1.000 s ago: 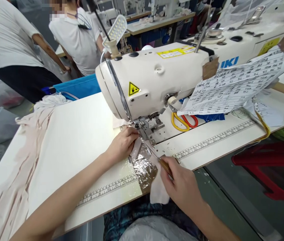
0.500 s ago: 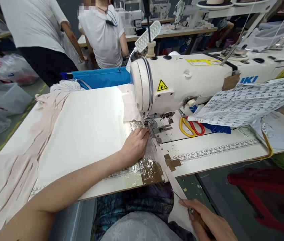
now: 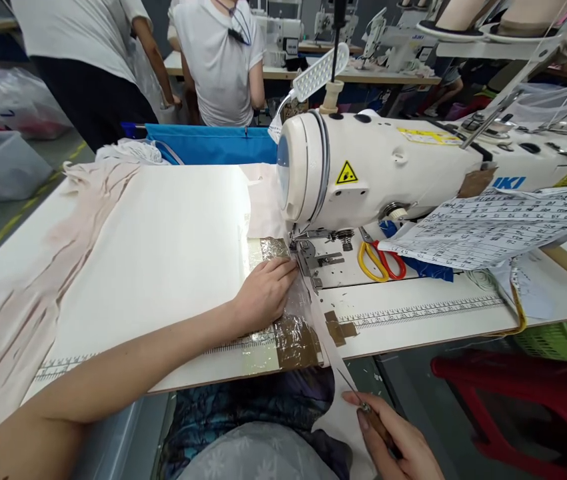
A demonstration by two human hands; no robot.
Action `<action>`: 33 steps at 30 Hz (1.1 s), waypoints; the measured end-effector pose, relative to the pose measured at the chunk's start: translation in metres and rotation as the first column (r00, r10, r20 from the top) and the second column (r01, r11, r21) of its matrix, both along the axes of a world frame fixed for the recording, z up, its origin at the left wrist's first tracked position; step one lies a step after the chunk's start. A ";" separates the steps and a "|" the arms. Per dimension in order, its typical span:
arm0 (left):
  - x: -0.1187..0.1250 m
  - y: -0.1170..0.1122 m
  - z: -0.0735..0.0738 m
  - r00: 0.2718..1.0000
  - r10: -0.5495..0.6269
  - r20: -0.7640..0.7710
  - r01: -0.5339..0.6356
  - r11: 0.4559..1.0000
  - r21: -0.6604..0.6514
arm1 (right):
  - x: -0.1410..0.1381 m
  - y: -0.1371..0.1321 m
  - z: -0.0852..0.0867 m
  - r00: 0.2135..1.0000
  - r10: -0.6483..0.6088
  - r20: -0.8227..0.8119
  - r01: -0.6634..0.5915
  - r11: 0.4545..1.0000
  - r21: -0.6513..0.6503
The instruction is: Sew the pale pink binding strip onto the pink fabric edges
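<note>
My left hand (image 3: 267, 293) lies at the front of the sewing machine (image 3: 358, 173), its fingers bent together on a pale pink fabric strip (image 3: 324, 328) beside the presser foot (image 3: 295, 244). The strip runs from the foot over the table edge and down towards my lap. Below the edge, my right hand (image 3: 388, 433) is closed round the wooden handle of an awl (image 3: 377, 424). The awl's thin metal spike points up and left along the strip. Whether those fingers also pinch the fabric, I cannot tell. More pale pink fabric (image 3: 263, 207) lies behind the foot.
Yellow-and-red-handled scissors (image 3: 381, 260) and a printed sheet (image 3: 493, 223) lie right of the needle area. Gathered pink fabric (image 3: 28, 287) covers the table's left side. A red stool (image 3: 518, 407) stands below right. Two people in white shirts are behind a blue cloth (image 3: 213, 143).
The camera view has shifted slightly. My right hand with the awl sits a little further left, its spike closer along the strip. My left hand stays by the presser foot.
</note>
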State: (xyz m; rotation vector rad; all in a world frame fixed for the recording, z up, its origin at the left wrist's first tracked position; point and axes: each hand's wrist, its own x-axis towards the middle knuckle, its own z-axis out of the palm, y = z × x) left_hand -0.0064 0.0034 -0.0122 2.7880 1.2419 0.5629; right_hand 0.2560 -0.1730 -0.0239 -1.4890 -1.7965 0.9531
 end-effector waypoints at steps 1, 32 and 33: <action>-0.001 0.001 0.000 1.000 0.003 0.009 -0.003 1.000 -0.013 | 0.000 0.001 0.000 0.999 -0.039 -0.024 0.038 0.999 -0.029; 0.000 0.020 0.002 0.999 0.030 -0.024 -0.029 0.998 0.059 | -0.065 0.058 0.015 0.985 -0.165 -0.047 0.170 0.976 0.136; 0.000 0.021 0.002 1.000 0.023 -0.013 -0.022 0.998 0.056 | -0.065 0.061 0.017 0.986 -0.163 -0.041 0.167 0.977 0.136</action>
